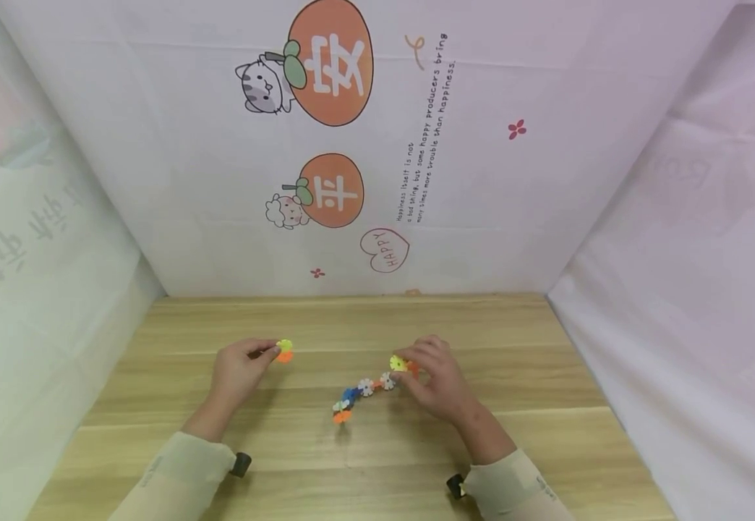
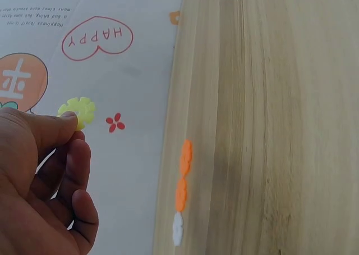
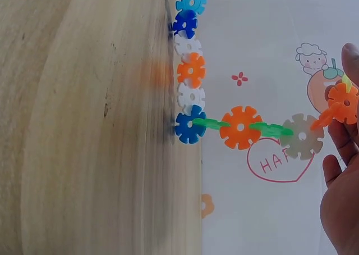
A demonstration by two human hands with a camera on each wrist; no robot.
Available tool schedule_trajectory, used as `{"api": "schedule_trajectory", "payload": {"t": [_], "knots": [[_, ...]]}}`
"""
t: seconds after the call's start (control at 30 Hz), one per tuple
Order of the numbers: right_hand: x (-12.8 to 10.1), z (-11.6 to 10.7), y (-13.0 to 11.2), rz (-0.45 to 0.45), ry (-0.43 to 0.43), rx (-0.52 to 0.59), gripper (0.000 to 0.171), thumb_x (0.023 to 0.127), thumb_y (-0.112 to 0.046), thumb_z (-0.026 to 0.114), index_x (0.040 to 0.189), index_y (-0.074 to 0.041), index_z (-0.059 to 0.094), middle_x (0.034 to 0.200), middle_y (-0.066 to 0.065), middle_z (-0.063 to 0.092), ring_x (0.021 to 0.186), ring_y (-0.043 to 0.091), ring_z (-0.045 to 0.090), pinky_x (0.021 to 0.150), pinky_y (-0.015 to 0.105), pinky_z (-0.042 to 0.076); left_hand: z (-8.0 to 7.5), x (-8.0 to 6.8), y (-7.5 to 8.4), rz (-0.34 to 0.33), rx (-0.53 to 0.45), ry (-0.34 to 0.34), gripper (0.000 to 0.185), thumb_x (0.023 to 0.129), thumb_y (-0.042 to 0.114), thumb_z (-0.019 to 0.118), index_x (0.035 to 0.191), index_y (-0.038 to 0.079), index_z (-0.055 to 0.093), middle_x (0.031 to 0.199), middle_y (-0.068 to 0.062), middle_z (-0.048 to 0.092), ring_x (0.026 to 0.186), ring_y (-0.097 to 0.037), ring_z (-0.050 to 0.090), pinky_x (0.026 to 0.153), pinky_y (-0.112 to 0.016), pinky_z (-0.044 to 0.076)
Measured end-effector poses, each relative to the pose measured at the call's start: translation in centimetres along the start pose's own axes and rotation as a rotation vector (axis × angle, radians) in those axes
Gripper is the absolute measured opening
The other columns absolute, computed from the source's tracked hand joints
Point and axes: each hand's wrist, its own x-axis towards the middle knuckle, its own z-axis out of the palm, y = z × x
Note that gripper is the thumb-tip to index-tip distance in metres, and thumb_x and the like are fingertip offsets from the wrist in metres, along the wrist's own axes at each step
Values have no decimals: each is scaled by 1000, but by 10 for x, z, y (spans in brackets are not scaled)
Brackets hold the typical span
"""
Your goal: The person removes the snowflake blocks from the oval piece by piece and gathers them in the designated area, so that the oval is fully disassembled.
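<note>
Right now the left hand [image 1: 237,369] pinches a small yellow-and-orange pair of plastic snowflake discs [image 1: 283,350] above the pale wooden table [image 1: 521,405]. Well apart, the right hand [image 1: 438,383] grips one end of a multicoloured chain of interlocked plastic discs [image 1: 364,391], whose far end rests on the tabletop.

Bright, even, diffuse light throughout; soft faint shadows under both hands on the tabletop [image 1: 377,463], head view bowed at the edges, wrist views slightly soft, the left hand [image 2: 39,187] close and blurred, no glare.
</note>
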Motion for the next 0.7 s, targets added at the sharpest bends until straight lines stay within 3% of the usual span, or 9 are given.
{"api": "schedule_trajectory", "payload": {"t": [0.17, 0.4, 0.7], "knots": [[0, -1, 0, 10, -9, -4, 31, 92, -30, 81, 118, -14, 76, 104, -7, 74, 100, 17, 55, 91, 42, 41, -6, 1, -8, -31, 0, 13, 23, 96, 29, 77, 109, 10, 80, 106, -8, 78, 93, -25, 72, 72, -30, 58], [0, -3, -3, 17, -10, -8, 33, 89, -25, 84, 118, -13, 76, 102, -7, 73, 101, 17, 55, 92, 42, 41, -14, 2, -17, -64, 48, 23, 23, 97, 29, 76, 108, 10, 78, 107, -9, 77, 100, -31, 73, 85, -48, 59], [1, -5, -5, 5, 5, -10, 31, 89, -25, 84, 117, -13, 77, 103, -5, 75, 100, 18, 57, 92, 44, 42, -21, -1, -32, -84, 69, 35, 23, 97, 26, 75, 109, 7, 76, 104, -10, 77, 96, -31, 74, 83, -48, 59]]}}
